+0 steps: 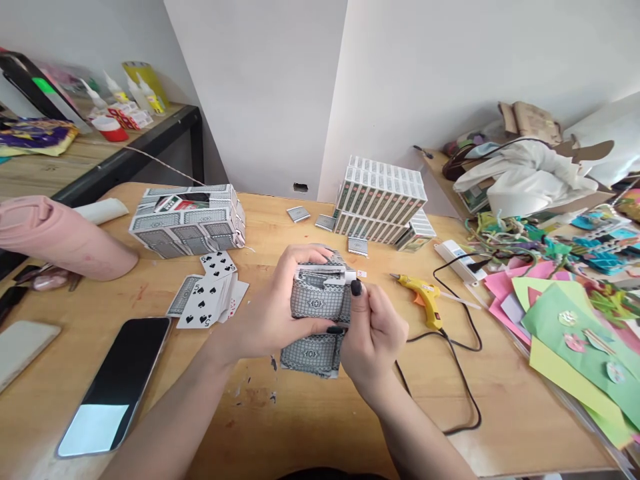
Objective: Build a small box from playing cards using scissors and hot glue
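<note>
Above the middle of the wooden table (310,427) I see a small box built of folded playing cards (315,303) with grey patterned backs. My left hand (273,307) is wrapped round its left side, thumb across the front. At the upper right corner, the thumb and curled fingers of my right hand (375,327) pinch a white card edge (349,275) of the box. The top has a narrow open slot between card layers. What lies behind the box and under my right fingers is hidden. A loose pile of playing cards (203,303) lies left of my left hand.
A yellow glue gun (425,300) with a black cord lies on the right, near a white power strip (457,260). Behind stand a larger card box (185,223) and stacked card blocks (380,200). A phone (117,383) lies front left; coloured paper (580,347) covers the right.
</note>
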Available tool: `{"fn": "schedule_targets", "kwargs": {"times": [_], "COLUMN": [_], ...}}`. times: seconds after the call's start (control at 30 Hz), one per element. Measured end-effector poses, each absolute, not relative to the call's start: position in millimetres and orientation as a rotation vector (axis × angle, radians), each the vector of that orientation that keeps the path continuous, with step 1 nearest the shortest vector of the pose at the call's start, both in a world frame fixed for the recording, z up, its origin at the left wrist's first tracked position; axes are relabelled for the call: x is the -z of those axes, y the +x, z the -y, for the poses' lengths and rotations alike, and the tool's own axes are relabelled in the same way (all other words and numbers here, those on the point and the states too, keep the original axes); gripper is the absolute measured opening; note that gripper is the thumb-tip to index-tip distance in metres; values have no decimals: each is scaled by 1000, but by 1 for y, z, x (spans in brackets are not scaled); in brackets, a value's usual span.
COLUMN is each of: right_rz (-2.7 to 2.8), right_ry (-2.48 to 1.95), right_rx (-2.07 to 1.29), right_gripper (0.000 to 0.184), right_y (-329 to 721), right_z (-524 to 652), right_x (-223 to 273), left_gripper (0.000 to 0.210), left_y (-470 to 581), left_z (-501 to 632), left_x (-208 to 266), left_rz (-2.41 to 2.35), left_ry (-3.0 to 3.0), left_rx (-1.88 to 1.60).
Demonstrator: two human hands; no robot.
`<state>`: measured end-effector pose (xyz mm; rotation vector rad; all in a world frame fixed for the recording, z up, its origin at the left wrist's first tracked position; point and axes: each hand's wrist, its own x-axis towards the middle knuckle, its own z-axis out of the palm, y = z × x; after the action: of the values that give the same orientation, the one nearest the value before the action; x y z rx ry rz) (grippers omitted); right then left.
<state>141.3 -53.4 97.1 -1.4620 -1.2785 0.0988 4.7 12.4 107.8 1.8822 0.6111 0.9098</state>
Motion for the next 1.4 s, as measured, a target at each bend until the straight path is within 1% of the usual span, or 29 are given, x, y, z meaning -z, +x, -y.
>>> {"fn": "schedule_targets", "kwargs": {"times": [0.13, 0.2, 0.27, 0.33, 0.43, 0.5, 0.53, 0.63, 0.77, 1.03, 1.2, 1.27, 1.4], "right_rz": [1332, 1405, 1464, 1502, 1632, 1818, 1911, 2098, 2224, 2484, 2639, 2676, 2734], "right_ry": [-1379, -1284, -1209, -1243, -1351, -1317, -1279, -1190, -1155, -1184, -1269, -1296, -1400], "right_rx": [-469, -697, -803, -700, -419, -374, -382, -400, -325, -271, -260, -258, -279], "right_gripper": [33, 32, 30, 24, 19, 18, 18, 21, 29, 26, 23, 23, 22], "right_y": [148, 154, 162, 172, 186, 190, 190, 185, 176, 170, 163, 161, 160], "right_z": [46, 41, 37, 33, 31, 30, 30, 24, 8, -12, -19, -22, -25], "right_x": [-109, -116, -120, -118, -109, -100, -95, -84, -75, -68, -69, -68, -66], "left_gripper": [54, 54, 59, 66, 68, 75, 75, 63, 52, 51, 43, 41, 46], "left_y": [-2, -9, -18, -26, -34, -35, -34, -28, -19, -18, -13, -11, -16], "left_z": [-20, -28, -37, -46, -55, -59, -61, -65, -69, -72, -69, -68, -67], "left_x": [-108, -103, -93, -77, -48, -31, -24, -9, 5, 21, 26, 25, 14], "left_rz": [-622, -613, -593, -606, -607, -561, -544, -504, -452, -472, -535, -556, -547], "left_ry": [1798, 1695, 1545, 1404, 1235, 1166, 1143, 1045, 915, 881, 931, 963, 1040], "left_rx": [-1000, -1036, -1085, -1062, -927, -821, -779, -732, -701, -632, -634, -669, -719]}}
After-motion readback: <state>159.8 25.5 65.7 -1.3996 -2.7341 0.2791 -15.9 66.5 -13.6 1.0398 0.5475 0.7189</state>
